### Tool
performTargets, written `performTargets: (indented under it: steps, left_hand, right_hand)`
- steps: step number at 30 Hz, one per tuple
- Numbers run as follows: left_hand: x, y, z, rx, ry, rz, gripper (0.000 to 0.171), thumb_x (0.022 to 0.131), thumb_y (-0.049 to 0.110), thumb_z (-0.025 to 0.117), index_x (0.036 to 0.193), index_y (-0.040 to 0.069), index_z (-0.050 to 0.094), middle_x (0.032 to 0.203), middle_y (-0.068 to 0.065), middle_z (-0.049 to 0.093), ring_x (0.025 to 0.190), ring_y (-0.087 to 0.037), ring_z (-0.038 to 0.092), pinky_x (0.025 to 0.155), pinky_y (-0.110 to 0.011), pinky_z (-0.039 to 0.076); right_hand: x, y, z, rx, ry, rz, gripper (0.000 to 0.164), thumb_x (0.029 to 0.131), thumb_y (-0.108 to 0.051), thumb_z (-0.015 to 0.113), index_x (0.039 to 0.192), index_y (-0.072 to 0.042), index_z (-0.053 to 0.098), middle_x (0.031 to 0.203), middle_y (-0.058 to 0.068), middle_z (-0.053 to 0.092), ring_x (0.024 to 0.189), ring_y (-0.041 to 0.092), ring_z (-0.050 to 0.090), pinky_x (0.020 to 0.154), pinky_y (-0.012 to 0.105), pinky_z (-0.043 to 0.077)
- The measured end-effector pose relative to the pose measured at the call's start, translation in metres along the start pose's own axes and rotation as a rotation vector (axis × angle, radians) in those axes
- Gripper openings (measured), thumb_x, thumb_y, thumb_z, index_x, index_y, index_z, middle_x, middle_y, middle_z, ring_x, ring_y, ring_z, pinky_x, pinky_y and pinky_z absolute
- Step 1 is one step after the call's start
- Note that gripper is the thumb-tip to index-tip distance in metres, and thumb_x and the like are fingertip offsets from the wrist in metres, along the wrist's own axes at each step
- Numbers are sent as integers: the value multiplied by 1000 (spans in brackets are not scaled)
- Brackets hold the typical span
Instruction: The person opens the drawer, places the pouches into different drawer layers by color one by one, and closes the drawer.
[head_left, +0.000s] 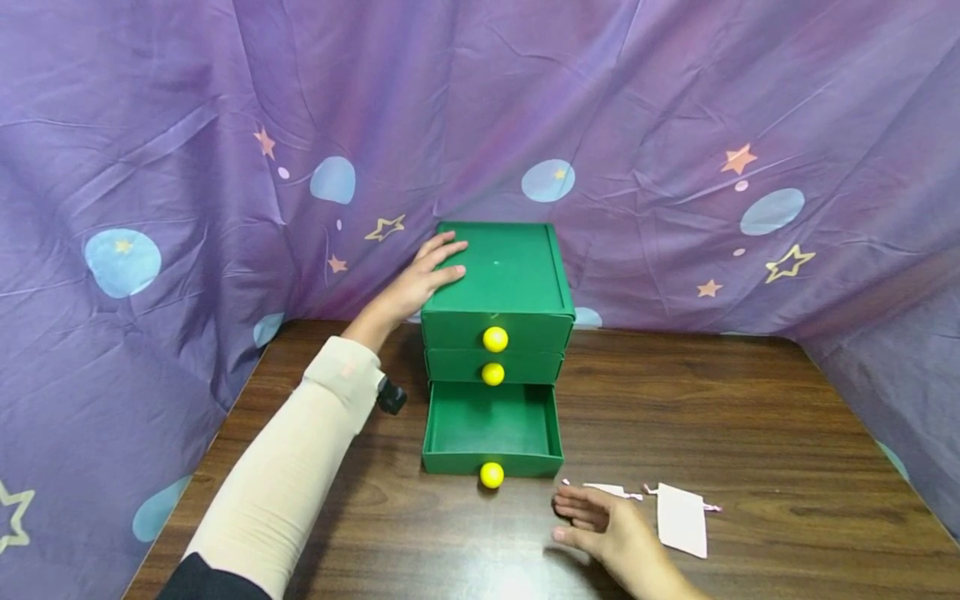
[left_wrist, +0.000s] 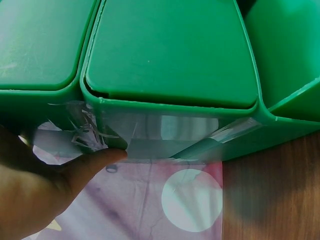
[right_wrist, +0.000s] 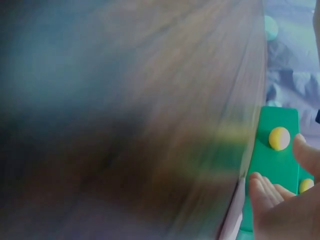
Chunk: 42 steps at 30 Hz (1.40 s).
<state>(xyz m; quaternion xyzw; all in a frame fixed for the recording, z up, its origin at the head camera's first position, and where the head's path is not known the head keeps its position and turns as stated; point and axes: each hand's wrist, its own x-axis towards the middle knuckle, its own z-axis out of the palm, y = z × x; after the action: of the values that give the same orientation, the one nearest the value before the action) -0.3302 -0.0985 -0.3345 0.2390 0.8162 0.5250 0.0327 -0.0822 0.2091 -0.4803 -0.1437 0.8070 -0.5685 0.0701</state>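
Observation:
A green chest of drawers (head_left: 498, 271) with round yellow knobs stands at the back of the table. Its bottom drawer (head_left: 457, 463) is pulled out with nothing visible inside, while the two above are closed. My left hand (head_left: 423, 279) rests on the chest's top left edge, fingers spread. In the left wrist view its thumb (left_wrist: 95, 167) lies along the taped side. My right hand (head_left: 618, 537) is low at the front, fingers loosely bent and thumb apart, holding nothing. A white drawstring pouch (head_left: 606, 488) shows partly behind it, and another pouch (head_left: 682, 521) lies to its right.
The dark wooden table (head_left: 720, 417) extends to both sides of the chest. A purple cloth (head_left: 637, 108) with stars and blue ovals hangs behind and at the sides. A small black device (head_left: 392, 396) sits at the left wrist.

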Motion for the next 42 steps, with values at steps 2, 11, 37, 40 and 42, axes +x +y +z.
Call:
performTargets:
  steps: [2,11,37,40,42]
  left_hand:
    - [0,-1,0,1,1,-2,55,108,18,51,158,3,37,173,-7,9,159,-27,2,128,-48,9]
    - [1,-3,0,0,6,0,54,108,18,52,158,2,39,173,-7,9,159,-28,2,128,-48,8]
    - [-1,-1,0,3,-8,-3,55,108,17,51,159,2,37,173,-7,8,159,-28,1,128,-49,10]
    - [-1,0,1,0,-8,0,55,108,17,52,158,2,37,173,-7,8,159,-28,0,128,-49,10]
    - [-1,0,1,-2,-6,2,54,108,17,52,158,2,37,173,-8,8,159,-28,0,128,-49,10]
  right_hand:
    - [-2,1,-3,-45,27,-3,57,83,-9,86,127,17,61,115,28,72,105,11,72,88,22,58]
    - [-10,2,-16,-389,217,-31,59,68,-15,95,119,2,72,109,12,78,101,12,73,87,29,59]
    - [-9,22,-36,-613,211,-188,59,57,2,95,111,-7,74,94,-8,68,83,5,65,71,28,60]
    - [-8,25,-37,-619,209,-261,55,58,3,94,107,-7,74,90,-8,67,78,2,63,66,26,59]
    - [-8,27,-37,-625,209,-302,49,60,4,93,104,-8,74,88,-9,66,76,0,60,63,24,56]
